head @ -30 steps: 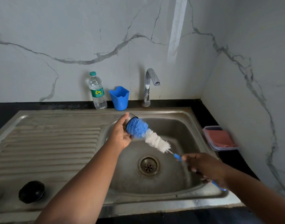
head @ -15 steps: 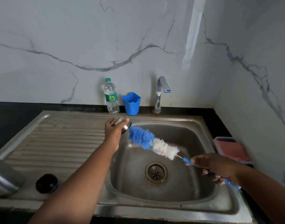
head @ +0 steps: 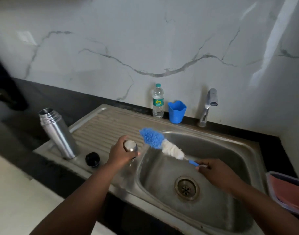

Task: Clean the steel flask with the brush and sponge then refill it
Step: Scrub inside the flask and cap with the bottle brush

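White marble with grey veins backs a dark counter (head: 48, 99) that carries a steel sink (head: 221, 146) with a ribbed drainboard (head: 108, 126) on its left side. The left hand (head: 122, 154) has its fingers (head: 119, 139) curled round a small steel cup (head: 130, 146), held above the drainboard's near edge, just beside the basin. The right hand (head: 213, 172) pinches the blue handle of a brush (head: 159, 143), its fingers closed on the handle end above the basin; the brush slants up and away to the left, white fluff nearest those fingers, blue fluff at the far tip. That blue tip lies just beyond and to the right of the left fingers, near the cup but apart from it. Left of the left fingers a black cap (head: 92, 159) lies on the drainboard, and further left the steel flask (head: 58, 133) stands open-mouthed and uncapped at the drainboard's corner, looking tilted in the wide lens. Beyond the brush, against the wall, stand a water bottle (head: 157, 100), a blue cup (head: 176, 111) and the tap (head: 207, 107). Just below the right fingers sits the drain (head: 186, 188). Far right of them, a clear tub (head: 287, 192) holds something pink.
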`<state>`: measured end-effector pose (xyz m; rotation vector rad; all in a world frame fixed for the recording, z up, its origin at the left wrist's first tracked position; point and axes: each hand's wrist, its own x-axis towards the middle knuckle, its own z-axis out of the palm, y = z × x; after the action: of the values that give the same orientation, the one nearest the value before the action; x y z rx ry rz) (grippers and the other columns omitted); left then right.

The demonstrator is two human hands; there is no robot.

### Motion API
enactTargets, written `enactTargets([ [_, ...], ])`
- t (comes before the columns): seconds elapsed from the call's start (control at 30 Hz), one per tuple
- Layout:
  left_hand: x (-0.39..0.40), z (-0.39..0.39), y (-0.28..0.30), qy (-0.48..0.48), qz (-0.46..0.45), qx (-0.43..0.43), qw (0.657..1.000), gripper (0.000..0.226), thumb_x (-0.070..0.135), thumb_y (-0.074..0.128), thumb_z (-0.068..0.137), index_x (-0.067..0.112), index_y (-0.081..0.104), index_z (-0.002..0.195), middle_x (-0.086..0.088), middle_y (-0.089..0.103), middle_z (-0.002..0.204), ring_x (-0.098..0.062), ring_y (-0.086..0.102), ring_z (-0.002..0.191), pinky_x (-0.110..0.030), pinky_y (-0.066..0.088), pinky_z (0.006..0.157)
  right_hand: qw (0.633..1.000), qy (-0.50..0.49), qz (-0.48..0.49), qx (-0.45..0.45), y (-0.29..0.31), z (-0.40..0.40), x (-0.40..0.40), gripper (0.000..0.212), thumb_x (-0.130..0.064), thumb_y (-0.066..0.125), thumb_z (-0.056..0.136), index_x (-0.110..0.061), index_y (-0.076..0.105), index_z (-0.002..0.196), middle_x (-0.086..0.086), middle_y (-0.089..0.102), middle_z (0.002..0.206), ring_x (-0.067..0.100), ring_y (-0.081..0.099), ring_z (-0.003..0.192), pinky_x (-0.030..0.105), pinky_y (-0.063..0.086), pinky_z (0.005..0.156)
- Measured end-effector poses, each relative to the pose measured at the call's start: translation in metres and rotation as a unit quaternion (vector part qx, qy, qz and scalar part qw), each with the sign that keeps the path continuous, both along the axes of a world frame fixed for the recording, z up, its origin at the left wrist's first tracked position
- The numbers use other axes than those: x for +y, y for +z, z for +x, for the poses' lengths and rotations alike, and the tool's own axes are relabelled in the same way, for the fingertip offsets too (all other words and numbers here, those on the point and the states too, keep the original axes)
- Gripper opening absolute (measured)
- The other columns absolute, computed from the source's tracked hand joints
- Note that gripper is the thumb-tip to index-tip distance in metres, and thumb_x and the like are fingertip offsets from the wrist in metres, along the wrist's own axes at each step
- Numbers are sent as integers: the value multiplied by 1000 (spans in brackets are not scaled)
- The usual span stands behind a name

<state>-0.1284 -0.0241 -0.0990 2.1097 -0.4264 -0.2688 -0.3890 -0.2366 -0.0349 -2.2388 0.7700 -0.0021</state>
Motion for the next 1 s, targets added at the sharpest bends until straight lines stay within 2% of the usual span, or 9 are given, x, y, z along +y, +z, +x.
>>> enactTargets([
  [0.1,29,-4,-8,4,18,-10,1000,90,27,96,59,23,46,134,-1,65,108,-22,64,103,-36,51,94,999,39,7,-5,-10,20,11,17,-37,57,93,-41,71,102,-8,73,82,12,69,78,41,56,81],
  [0.23,59,-17,-17,15,37,-3,999,87,25,94,62,25,43,133,2,64,107,-19,63,102,-35,50,93,997,74,-6,-24,-21,40,29,14,-36,59,93,-49,63,98,-4,71,76,6,62,61,30,52,68],
  [0.3,70,-24,-20,13,34,-15,999,78,22,93,62,28,47,124,7,64,104,-16,63,100,-32,50,91,996,85,-1,-30,-26,46,38,17,-36,59,93,-52,61,96,-6,65,63,2,52,47,27,46,56],
  [0.43,80,-29,-26,-4,34,-33,999,66,15,92,64,41,48,107,16,59,107,0,58,99,-20,44,87,995,90,14,-30,-34,54,49,16,-37,59,92,-49,65,100,-8,65,64,6,54,50,28,47,55],
  [0.6,83,-23,-32,-19,64,-37,997,78,30,91,67,20,52,133,3,58,122,-16,57,113,-26,43,94,996,81,16,-31,-39,54,56,20,-35,59,93,-41,66,111,-5,60,61,1,45,37,19,37,44],
  [0.67,84,-20,-29,-25,82,-49,995,84,51,88,61,22,54,132,4,59,122,-16,57,114,-31,46,97,998,65,15,-23,-39,56,57,22,-35,59,93,-40,65,114,-2,63,65,1,43,35,18,36,41],
  [0.77,89,-14,-26,32,89,-188,978,84,76,66,61,21,60,124,0,59,119,-20,53,111,-37,46,96,999,39,23,-17,-38,61,59,20,-32,59,94,-41,65,110,8,67,67,9,44,38,23,37,41],
  [0.87,99,0,-20,116,62,-256,958,72,60,74,75,18,56,130,-9,54,130,-30,46,118,-44,39,99,999,12,30,-22,-36,65,68,19,-31,60,94,-41,66,108,7,64,61,15,42,41,26,36,43],
  [1.0,121,33,-18,142,128,-138,972,80,57,69,82,23,37,148,-8,35,152,-32,29,139,-51,25,113,1000,0,-4,-10,-27,71,92,16,-33,59,94,-44,63,105,7,70,71,6,41,36,20,35,41],
])
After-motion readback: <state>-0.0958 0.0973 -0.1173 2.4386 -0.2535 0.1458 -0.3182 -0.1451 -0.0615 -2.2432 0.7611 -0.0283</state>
